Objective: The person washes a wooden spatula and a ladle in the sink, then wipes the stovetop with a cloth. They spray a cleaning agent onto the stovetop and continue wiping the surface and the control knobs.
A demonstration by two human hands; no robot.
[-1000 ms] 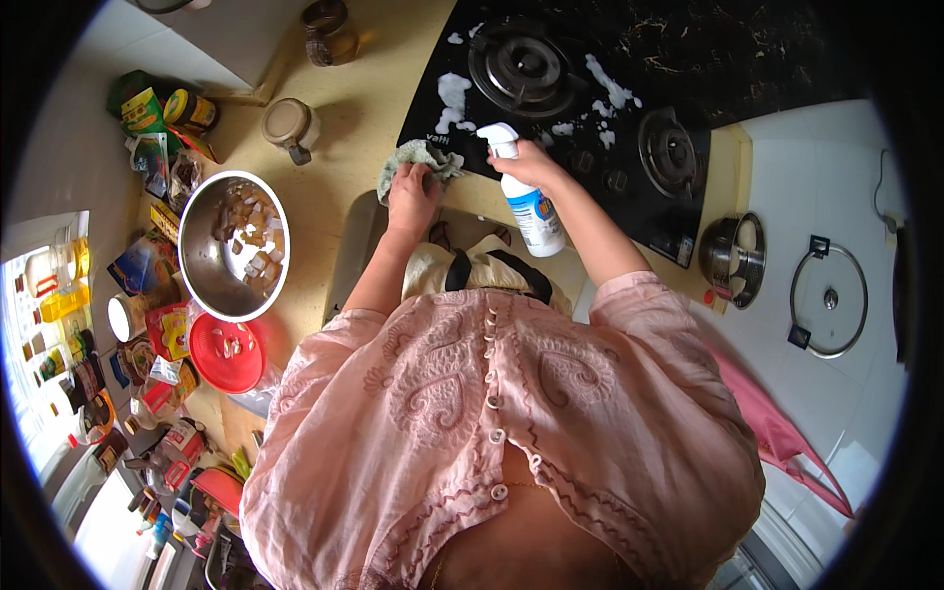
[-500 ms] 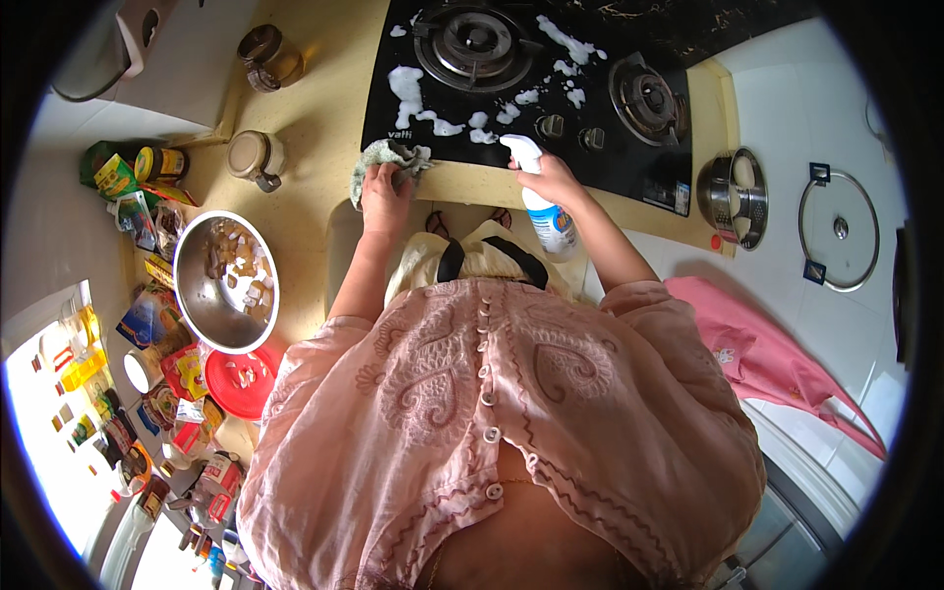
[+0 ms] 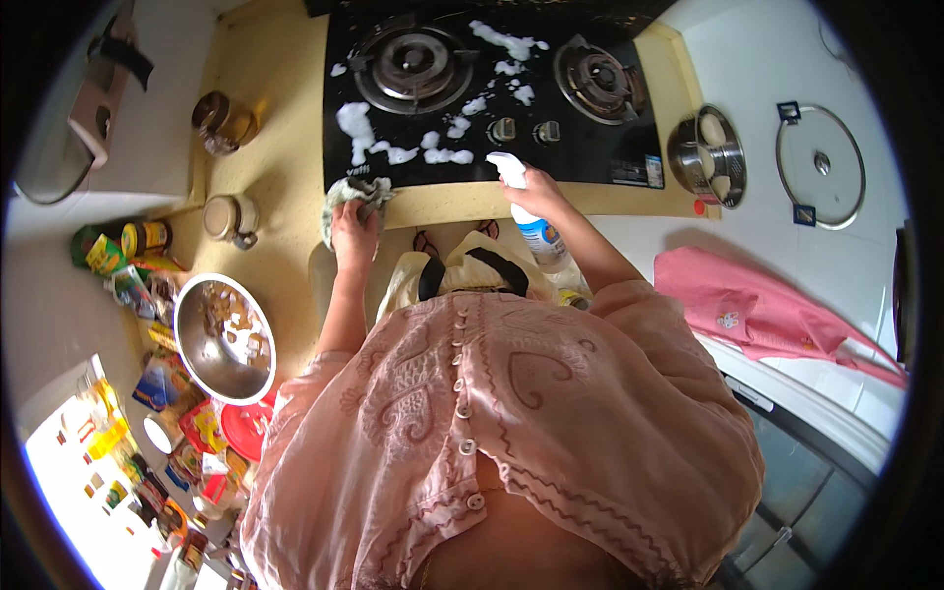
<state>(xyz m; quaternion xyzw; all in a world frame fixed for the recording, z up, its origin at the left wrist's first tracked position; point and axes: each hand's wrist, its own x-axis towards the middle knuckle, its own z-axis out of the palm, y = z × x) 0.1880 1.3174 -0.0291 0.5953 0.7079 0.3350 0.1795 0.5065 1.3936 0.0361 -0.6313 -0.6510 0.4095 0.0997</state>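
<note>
My left hand is closed on a greyish-green cloth at the front left corner of the black gas stove. In my right hand is a white spray bottle with a blue label, held upright by its neck in front of the stove edge. Its nozzle points left. Patches of white foam lie on the glass around the left burner and between the burners. The right burner and two control knobs show beside them.
Left on the yellowish counter stand two jars and a steel bowl holding cut pieces in liquid. Bottles and packets crowd the left wall. A pot, a glass lid and a pink apron are at right.
The whole view has shifted, so stove and counter sit further left and the stove slightly higher. Both hands keep their holds, and the foam patches look the same.
</note>
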